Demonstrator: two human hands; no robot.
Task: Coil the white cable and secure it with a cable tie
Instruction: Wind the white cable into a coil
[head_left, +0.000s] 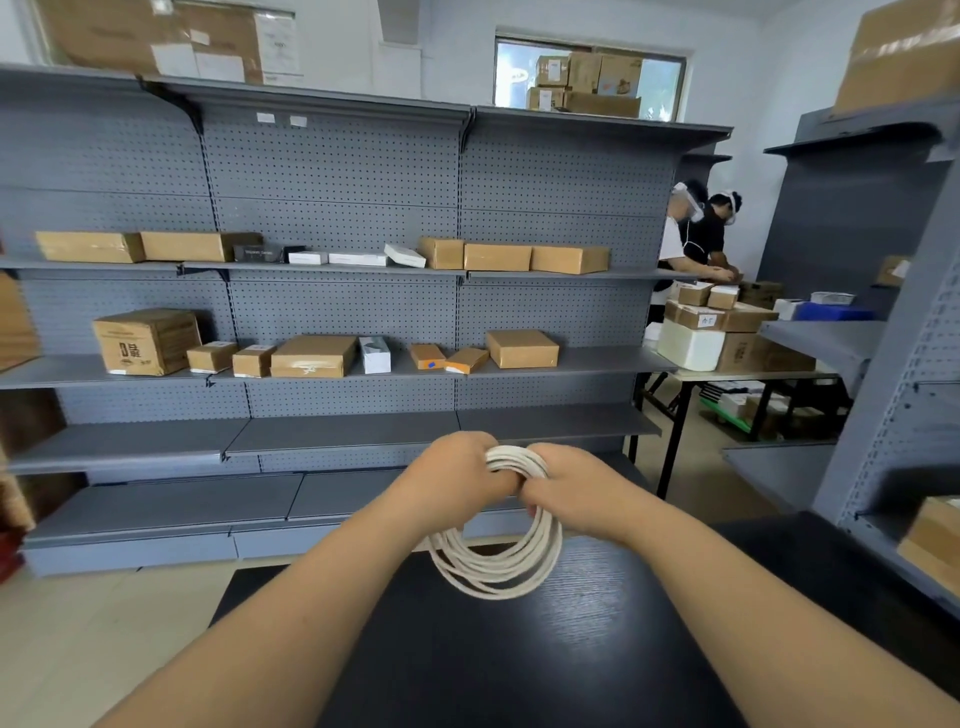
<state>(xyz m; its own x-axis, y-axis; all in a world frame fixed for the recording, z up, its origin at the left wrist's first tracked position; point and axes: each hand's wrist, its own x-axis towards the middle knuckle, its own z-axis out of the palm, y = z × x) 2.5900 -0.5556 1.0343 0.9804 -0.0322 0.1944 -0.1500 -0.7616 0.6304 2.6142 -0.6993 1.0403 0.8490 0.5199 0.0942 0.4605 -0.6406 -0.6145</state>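
White cable (498, 561) hangs as a finished coil above the dark table (571, 649), loops drooping toward the person. Left hand (457, 480) and right hand (566, 488) both clench its top, touching; no cable tie is visible.

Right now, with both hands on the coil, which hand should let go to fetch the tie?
Probably the right hand. The left hand looks closed around the top of the coil, carrying it. No tie is visible.
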